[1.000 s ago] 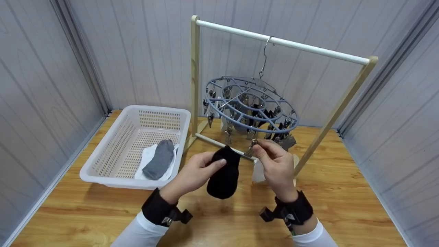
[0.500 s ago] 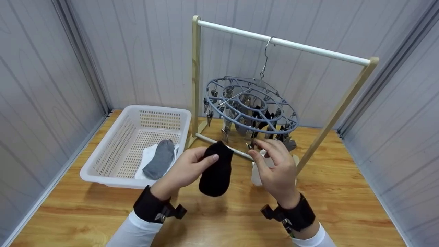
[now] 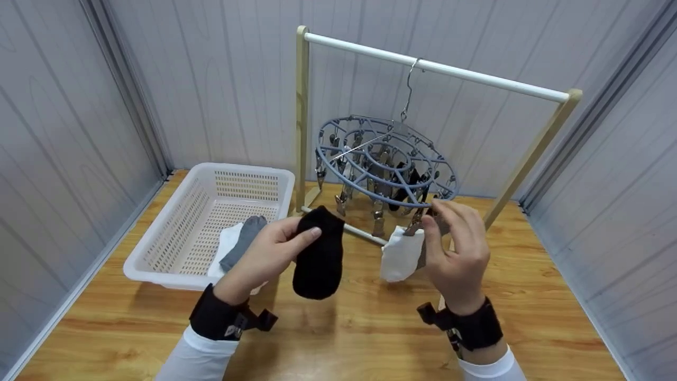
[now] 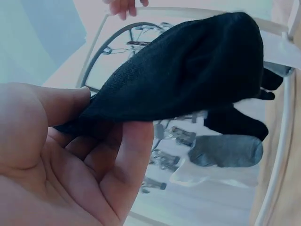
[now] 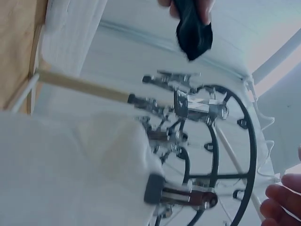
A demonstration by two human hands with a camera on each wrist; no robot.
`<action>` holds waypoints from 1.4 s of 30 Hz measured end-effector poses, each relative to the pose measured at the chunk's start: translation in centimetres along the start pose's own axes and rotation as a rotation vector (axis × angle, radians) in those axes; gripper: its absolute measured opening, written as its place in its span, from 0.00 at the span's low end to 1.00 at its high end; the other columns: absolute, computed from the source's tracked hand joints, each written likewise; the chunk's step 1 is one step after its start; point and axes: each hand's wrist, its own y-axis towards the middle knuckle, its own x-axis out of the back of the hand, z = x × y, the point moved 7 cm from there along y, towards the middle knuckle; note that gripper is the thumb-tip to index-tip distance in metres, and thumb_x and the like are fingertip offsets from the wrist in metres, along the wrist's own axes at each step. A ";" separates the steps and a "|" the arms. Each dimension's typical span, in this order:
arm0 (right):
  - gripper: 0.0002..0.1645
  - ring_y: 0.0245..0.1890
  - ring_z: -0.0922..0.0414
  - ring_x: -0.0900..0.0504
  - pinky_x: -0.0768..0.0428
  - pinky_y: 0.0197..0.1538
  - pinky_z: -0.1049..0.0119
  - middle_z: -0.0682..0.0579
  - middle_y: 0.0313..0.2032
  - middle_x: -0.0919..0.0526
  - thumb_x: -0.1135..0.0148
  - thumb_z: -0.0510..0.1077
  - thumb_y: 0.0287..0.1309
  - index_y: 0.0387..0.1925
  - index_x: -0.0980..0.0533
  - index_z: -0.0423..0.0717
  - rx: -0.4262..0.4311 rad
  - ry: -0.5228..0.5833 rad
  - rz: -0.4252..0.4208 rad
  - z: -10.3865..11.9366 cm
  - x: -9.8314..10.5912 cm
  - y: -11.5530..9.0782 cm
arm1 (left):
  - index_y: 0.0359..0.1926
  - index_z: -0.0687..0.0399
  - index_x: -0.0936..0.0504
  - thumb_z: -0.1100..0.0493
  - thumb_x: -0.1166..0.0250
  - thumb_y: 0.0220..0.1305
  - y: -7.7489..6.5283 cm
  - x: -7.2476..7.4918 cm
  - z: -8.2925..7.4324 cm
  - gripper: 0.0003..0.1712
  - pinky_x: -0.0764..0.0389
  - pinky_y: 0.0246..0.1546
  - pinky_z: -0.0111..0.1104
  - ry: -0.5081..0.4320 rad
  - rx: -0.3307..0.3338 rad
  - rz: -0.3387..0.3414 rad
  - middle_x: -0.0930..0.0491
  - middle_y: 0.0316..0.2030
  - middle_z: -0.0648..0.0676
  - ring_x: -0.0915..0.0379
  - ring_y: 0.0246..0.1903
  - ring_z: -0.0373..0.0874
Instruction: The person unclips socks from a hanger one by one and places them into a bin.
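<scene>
Clip hanger (image 5: 214,176) rotated
From here, the left hand (image 3: 267,254) is pinching the black sock (image 3: 319,259), unclipped. The right hand (image 3: 460,254) is standing spread beside the white sock (image 3: 401,255), gripping nothing; a bare clip (image 3: 378,218) is now facing between both hands.

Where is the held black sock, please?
In the head view, the black sock is in the left hand, between the basket and the hanging white sock.
</scene>
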 end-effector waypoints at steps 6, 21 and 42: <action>0.17 0.53 0.36 0.16 0.25 0.64 0.59 0.36 0.53 0.10 0.25 0.32 0.64 0.54 0.12 0.31 -0.041 -0.097 0.005 -1.5 0.1 0.2 | 0.45 0.67 0.14 0.56 0.35 0.85 -0.4 2.8 -0.5 0.16 0.12 0.37 0.34 -0.043 0.009 -0.135 0.11 0.38 0.59 0.12 0.35 0.48; 0.22 0.64 0.35 0.20 0.26 0.71 0.43 0.33 0.61 0.15 0.31 0.41 0.78 0.63 0.17 0.29 -0.157 -0.218 0.162 -3.2 -0.1 -0.1 | 0.41 0.62 0.17 0.46 0.40 0.87 -1.9 11.2 0.0 0.23 0.23 0.35 0.36 0.392 0.129 -0.462 0.17 0.35 0.57 0.23 0.33 0.49; 0.16 0.63 0.38 0.19 0.29 0.74 0.47 0.36 0.56 0.12 0.34 0.38 0.79 0.59 0.14 0.30 -0.125 -0.180 0.219 -2.2 -0.7 -0.4 | 0.51 0.67 0.18 0.53 0.43 0.87 -0.9 11.3 4.8 0.19 0.18 0.43 0.49 0.574 0.312 -0.171 0.16 0.43 0.64 0.19 0.40 0.56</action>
